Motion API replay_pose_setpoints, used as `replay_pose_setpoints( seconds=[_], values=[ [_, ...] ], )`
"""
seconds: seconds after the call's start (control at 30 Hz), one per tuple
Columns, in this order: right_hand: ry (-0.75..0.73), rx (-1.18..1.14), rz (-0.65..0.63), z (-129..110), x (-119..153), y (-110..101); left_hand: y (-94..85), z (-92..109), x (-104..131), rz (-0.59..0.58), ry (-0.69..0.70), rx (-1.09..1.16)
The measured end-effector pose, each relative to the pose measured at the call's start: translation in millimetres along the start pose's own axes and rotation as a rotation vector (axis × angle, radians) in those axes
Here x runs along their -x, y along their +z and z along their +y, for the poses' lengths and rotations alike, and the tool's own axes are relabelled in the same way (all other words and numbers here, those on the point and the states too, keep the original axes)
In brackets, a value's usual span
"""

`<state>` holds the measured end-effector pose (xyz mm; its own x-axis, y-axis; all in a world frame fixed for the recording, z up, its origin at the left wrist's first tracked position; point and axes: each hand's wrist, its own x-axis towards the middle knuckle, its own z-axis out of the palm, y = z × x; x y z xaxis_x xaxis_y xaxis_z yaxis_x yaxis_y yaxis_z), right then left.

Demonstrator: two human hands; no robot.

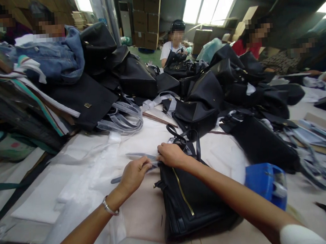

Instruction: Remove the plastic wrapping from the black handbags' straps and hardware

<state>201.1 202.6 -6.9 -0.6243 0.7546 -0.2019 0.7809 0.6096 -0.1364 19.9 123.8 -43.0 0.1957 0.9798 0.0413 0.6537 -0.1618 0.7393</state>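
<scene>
A black handbag [201,200] with a gold zipper lies on the table in front of me, its thin handles [199,143] standing up at the far end. My left hand [134,173] is closed in a pinch on a dark strap [137,155] that seems wrapped in clear plastic, just left of the bag's top corner. Close beside it, my right hand [171,154] has its fingers curled at that corner, by the strap's end. Exactly what the right fingertips pinch is hidden.
Black bags [197,101] are heaped across the table's far side. Plastic-wrapped straps [126,117] lie ahead to the left, above white wrapping sheets [86,178]. A blue tape dispenser [262,182] stands right of the handbag. Several people sit around the table.
</scene>
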Motion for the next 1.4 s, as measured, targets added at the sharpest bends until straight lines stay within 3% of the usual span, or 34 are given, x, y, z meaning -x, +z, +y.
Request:
replay_pose_setpoints(
  seconds=[0.13,0.3,0.47,0.6,0.8,0.93,1.13,1.2,1.4],
  values=[
    [-0.056,-0.066,0.028,2.3,0.0,5.4,5.1,-0.9,-4.5,0.05,0.034,-0.043],
    [-0.186,-0.234,0.066,12.6,7.3,3.3,6.4,1.8,-14.1,0.206,0.254,-0.18],
    [-0.256,-0.384,0.028,17.9,21.0,-4.8,4.3,4.2,-17.2,0.043,0.238,-0.078],
    [-0.235,-0.563,-0.009,14.6,33.8,-13.3,2.0,13.5,-12.3,0.064,0.198,-0.061],
    [-0.142,-0.282,0.08,-0.3,45.2,-11.8,-1.2,36.3,-3.6,0.098,0.192,-0.065],
    [-0.231,-0.202,0.107,-8.2,66.8,-22.7,-13.6,44.8,15.9,0.077,0.115,0.043],
    [-0.464,-0.225,0.037,-13.0,103.6,-43.1,-38.0,59.2,64.7,-0.235,0.134,-0.026],
    [-0.5,-0.242,0.033,-13.9,108.7,-44.9,-42.2,66.4,80.0,-0.29,0.092,-0.052],
    [-0.505,-0.214,0.103,-15.7,119.1,-40.9,-44.3,81.7,119.0,-0.288,-0.044,-0.075]
  ],
)
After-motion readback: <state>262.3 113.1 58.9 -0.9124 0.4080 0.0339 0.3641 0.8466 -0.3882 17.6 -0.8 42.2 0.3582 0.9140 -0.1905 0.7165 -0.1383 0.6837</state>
